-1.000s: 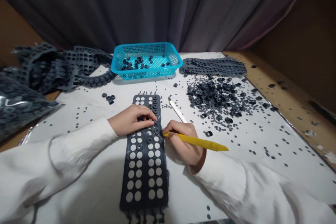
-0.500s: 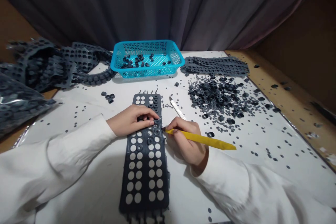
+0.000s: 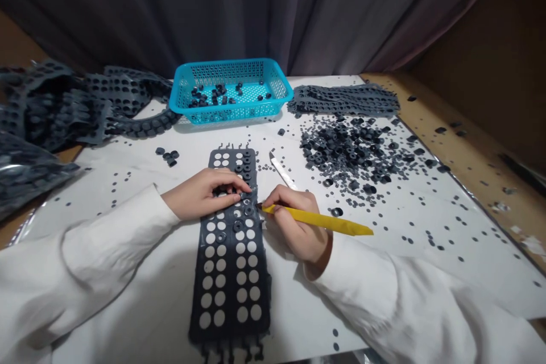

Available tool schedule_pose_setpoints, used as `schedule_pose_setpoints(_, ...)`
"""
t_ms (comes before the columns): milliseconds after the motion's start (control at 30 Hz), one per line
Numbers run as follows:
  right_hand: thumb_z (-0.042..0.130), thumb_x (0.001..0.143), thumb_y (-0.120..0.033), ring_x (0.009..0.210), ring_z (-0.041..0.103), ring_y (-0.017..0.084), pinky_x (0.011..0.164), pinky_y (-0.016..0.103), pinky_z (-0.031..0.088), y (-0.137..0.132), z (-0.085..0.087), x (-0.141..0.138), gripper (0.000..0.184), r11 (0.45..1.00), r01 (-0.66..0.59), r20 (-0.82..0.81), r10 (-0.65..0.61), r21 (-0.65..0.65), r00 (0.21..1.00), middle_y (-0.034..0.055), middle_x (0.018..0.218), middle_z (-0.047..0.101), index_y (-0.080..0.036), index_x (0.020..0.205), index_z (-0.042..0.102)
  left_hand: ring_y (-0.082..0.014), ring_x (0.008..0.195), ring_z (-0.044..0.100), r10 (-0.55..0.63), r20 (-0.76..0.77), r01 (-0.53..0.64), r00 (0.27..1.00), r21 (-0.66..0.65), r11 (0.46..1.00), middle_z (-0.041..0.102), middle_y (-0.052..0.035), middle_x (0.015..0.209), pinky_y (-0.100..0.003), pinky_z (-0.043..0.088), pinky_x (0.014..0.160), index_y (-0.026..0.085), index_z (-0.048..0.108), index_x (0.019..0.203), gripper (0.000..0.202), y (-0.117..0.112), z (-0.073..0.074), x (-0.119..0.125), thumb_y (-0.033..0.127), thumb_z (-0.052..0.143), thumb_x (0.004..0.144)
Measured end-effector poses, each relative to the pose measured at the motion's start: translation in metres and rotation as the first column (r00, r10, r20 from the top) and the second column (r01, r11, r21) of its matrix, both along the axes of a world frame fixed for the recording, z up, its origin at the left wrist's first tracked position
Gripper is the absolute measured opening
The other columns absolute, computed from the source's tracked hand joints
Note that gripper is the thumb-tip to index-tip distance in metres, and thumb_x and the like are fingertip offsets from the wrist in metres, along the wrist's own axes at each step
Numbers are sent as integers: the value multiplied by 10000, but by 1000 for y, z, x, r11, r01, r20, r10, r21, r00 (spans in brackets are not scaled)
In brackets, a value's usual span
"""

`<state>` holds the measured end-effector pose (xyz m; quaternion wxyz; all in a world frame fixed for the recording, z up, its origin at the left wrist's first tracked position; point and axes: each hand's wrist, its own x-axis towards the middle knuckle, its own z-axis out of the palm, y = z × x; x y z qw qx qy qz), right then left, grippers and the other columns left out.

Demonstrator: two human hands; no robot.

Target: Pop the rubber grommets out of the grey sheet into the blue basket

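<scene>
So, you work with your 2 hands on a dark rubber sheet [image 3: 230, 334], which lies flat on the white cover [image 3: 405, 250] of the table, straight in front of you, and has many round holes in rows. Your left hand [image 3: 200, 196] lies over the upper part of this sheet. Its fingers [image 3: 226, 186] are curved and rest on the rubber; they are not clenched, and they grasp nothing that you can see. Your right hand [image 3: 294, 222] is just beside the sheet's right edge. Its fingers [image 3: 284, 196] grasp a yellow stick [image 3: 319, 222] like a pen, and the dark tip of it touches the sheet's edge, near small rubber rings [image 3: 238, 226] that sit in some holes. A white blade [image 3: 279, 169] lies on the table, just above your right hand.

Farther away, a blue basket [image 3: 179, 99] holds some dark rubber pieces. To the right of it are a stack of sheets [image 3: 343, 99] and a big scattered pile of rings [image 3: 341, 151]. To the left is a heap of sheets [image 3: 55, 105], with a plastic bag of rings [image 3: 25, 173] beside it. Many tiny dark dots lie across the cover.
</scene>
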<state>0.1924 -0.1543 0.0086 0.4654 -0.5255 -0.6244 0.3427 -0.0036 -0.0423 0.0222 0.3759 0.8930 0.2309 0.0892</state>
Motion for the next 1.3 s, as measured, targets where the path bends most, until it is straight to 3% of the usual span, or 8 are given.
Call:
schedule_pose_setpoints(200, 434, 758, -144, 527, 494, 118, 531, 238, 369, 2, 0, -1, 144, 998, 53, -29, -53, -23, 998, -19, 581, 556, -187, 726, 568, -150, 797, 618, 10, 39, -10, 999, 8, 1000, 698, -55, 929, -232, 479, 702, 180, 644, 1052, 259, -3, 0, -1, 302, 610, 826)
schedule_pose_setpoints(333, 474, 732, -157, 511, 473, 114, 507, 231, 347, 9, -6, -4, 57, 985, 135, -115, -147, -108, 982, -35, 569, 538, -198, 702, 503, -129, 702, 593, 46, 66, -52, 997, 93, 994, 694, -44, 862, -227, 467, 665, 180, 670, 1000, 208, -4, 6, -2, 290, 570, 854)
schedule_pose_setpoints(467, 499, 715, -159, 520, 457, 115, 508, 229, 334, 15, -10, -5, 100, 973, 168, -106, -186, -157, 977, -40, 545, 514, -203, 634, 458, -129, 685, 590, 62, 24, -65, 998, 165, 984, 690, -30, 833, -231, 456, 661, 178, 675, 948, 182, 0, 12, 2, 275, 546, 864)
schedule_pose_setpoints(667, 494, 694, -154, 540, 452, 121, 514, 227, 330, 17, -8, -4, 99, 972, 164, -85, -180, -171, 980, -36, 542, 510, -200, 609, 470, -177, 862, 583, -106, -98, 131, 990, 308, 942, 658, -52, 891, -274, 439, 770, 175, 661, 934, 153, 10, 19, 17, 228, 549, 845)
schedule_pose_setpoints(867, 485, 685, -137, 521, 401, 108, 500, 221, 299, 19, -4, -5, 156, 979, 142, -67, -153, -148, 986, -51, 509, 438, -203, 570, 402, -196, 844, 575, -227, -302, 335, 926, 375, 864, 624, -41, 851, -296, 428, 756, 190, 667, 945, 167, 15, 27, 31, 201, 608, 790)
schedule_pose_setpoints(1000, 476, 680, -120, 505, 359, 104, 490, 226, 270, 21, -3, -5, 191, 984, 129, -13, -131, -124, 991, -63, 489, 381, -206, 563, 351, -205, 805, 561, -243, -420, 444, 874, 490, 750, 618, -53, 809, -312, 418, 734, 170, 661, 834, 72, 9, 32, 39, 179, 597, 804)
schedule_pose_setpoints(1200, 463, 678, -118, 510, 352, 107, 499, 235, 266, 23, -3, -4, 179, 988, 109, 15, -108, -106, 994, -60, 502, 373, -207, 566, 355, -208, 695, 535, -314, -494, 586, 811, 678, 444, 621, -73, 719, -336, 392, 664, 138, 632, 733, 181, 0, 27, 42, 82, 510, 855)
schedule_pose_setpoints(1300, 465, 684, -127, 511, 355, 108, 499, 238, 265, 23, -2, -4, 177, 987, 116, 21, -114, -111, 993, -61, 495, 373, -207, 567, 359, -204, 692, 527, -326, -466, 565, 822, 736, 373, 628, -84, 739, -332, 390, 671, 137, 632, 755, 239, 1, 18, 38, 81, 441, 889)
